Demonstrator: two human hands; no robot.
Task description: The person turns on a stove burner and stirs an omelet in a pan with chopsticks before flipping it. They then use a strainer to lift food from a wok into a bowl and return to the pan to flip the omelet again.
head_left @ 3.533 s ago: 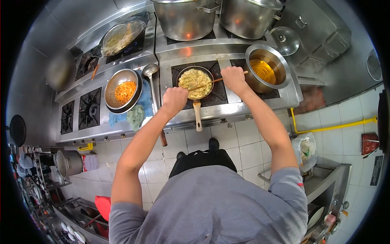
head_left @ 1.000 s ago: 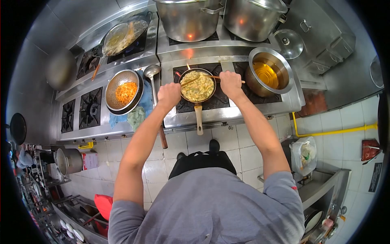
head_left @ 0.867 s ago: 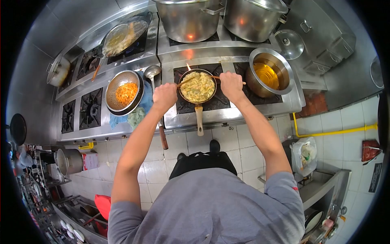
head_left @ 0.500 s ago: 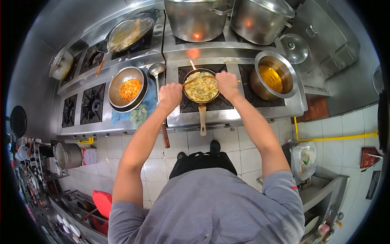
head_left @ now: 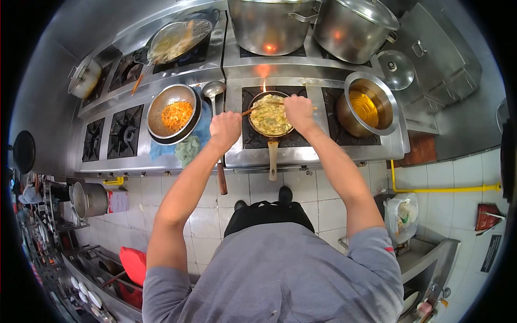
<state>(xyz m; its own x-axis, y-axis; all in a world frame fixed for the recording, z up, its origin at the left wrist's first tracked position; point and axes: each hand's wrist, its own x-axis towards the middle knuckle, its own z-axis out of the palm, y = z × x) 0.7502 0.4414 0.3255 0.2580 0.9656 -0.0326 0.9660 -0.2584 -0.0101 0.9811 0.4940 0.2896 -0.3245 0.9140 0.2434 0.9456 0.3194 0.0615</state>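
Note:
A frying pan (head_left: pixel 273 156) with a pale handle sits on a lit burner, its handle toward me. Inside it lies a yellowish egg-like mixture (head_left: pixel 271 121) with green bits. My left hand (head_left: pixel 225 129) is closed around a wooden chopstick (head_left: pixel 249 111) at the pan's left edge, its tip over the food. Over the pan's right rim, my right hand (head_left: pixel 299 113) grips another thin wooden chopstick (head_left: pixel 274 103), whose far end reaches into the mixture. The back end of that stick pokes out beyond my right fist.
To the left, a speckled pan (head_left: pixel 156 116) holds shredded orange food, with a ladle (head_left: pixel 214 89) beside it. A pot of yellow oil (head_left: pixel 396 110) stands right. Large stockpots (head_left: pixel 272 32) are behind. Flame (head_left: pixel 264 86) rises at the frying pan's back edge.
The view has shifted slightly, so the stove appears further right. Relative to the pan, both hands have moved a little left. The flame behind the pan stands more upright.

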